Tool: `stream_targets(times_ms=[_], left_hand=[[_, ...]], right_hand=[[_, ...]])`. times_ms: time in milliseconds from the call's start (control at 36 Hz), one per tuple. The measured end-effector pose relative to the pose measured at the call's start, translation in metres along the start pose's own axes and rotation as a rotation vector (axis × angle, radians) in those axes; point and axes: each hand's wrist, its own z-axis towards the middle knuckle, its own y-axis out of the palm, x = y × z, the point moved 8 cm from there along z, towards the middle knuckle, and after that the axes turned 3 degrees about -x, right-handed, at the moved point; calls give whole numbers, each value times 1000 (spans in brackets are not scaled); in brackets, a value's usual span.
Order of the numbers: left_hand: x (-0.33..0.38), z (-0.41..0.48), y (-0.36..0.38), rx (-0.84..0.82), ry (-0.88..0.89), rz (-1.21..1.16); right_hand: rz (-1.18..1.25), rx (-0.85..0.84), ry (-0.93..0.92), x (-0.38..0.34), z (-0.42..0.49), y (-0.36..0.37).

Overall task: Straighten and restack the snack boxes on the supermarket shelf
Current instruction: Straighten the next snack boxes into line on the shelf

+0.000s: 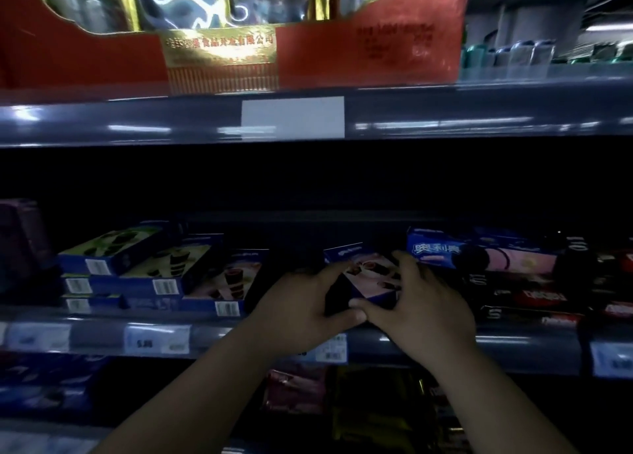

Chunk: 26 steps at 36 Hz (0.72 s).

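Note:
A blue and pink snack box (368,275) lies at the front of the middle shelf (102,333), gripped from both sides. My left hand (301,310) clasps its left end and my right hand (418,306) covers its right end; the thumbs touch at the box's front corner. To the left, a slanted pile of blue snack boxes (144,265) sits unevenly, the top one (113,248) tilted. Just right of my hands lies another blue and pink box (479,253).
Dark and red packs (534,296) fill the shelf's right end. A large red gift box (222,32) stands on the upper shelf above a white label (293,116). Price tags (157,339) line the shelf edge. More packs (298,392) fill the shelf below.

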Motion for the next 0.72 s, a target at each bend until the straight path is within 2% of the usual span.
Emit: stream_targets(times_ms=[111, 306, 444, 611, 722], left_hand=[[6, -23, -26, 168, 141, 233], [-55, -83, -98, 404, 27, 421], [-107, -114, -120, 435, -106, 542], [-128, -130, -119, 463, -10, 617], [-138, -134, -112, 419, 26, 644]], right_hand=[[25, -33, 25, -1, 0, -1], [64, 113, 35, -14, -6, -6], [162, 181, -57, -67, -12, 1], [177, 153, -96, -139, -8, 26], [116, 174, -66, -174, -5, 45]])
